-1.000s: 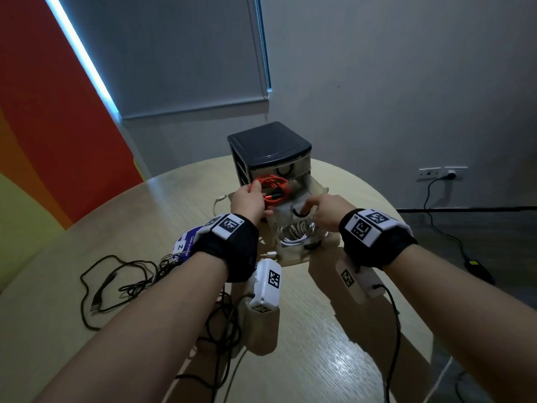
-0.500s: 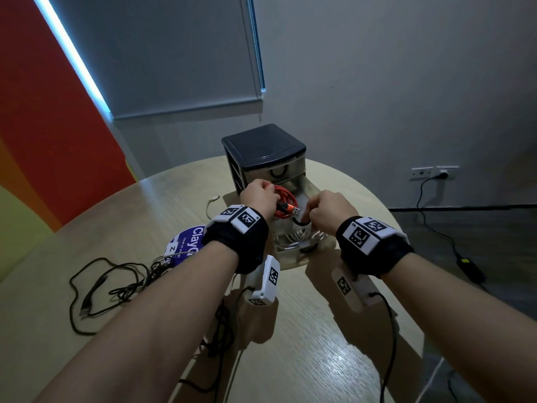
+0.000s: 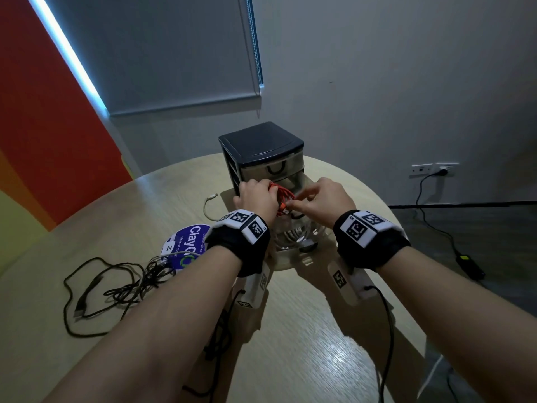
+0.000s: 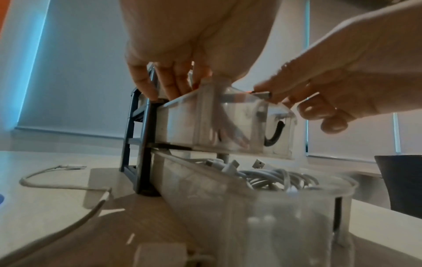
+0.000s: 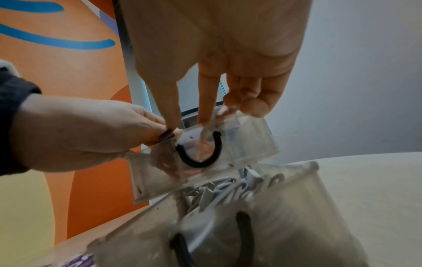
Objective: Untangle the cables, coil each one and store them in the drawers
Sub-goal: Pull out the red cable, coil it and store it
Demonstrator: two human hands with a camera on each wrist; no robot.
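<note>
Both our hands pinch the orange cable (image 3: 280, 196): left hand (image 3: 255, 199) coil, right hand (image 3: 325, 202) plug | cable over open middle drawer (image 4: 228, 126) | white cables (image 4: 274, 178) in bottom drawer (image 4: 297, 207)

The left hand (image 3: 255, 199), which a second ago held the orange cable coil (image 3: 281, 196) up in front of the drawer unit (image 3: 261, 152), now presses it down into the pulled-out middle drawer (image 4: 228, 122). The right hand (image 3: 322, 202) moves from the drawer's front toward 9 o'clock and now pinches the coil's metal plug (image 3: 286, 211) beside the left hand.
</note>
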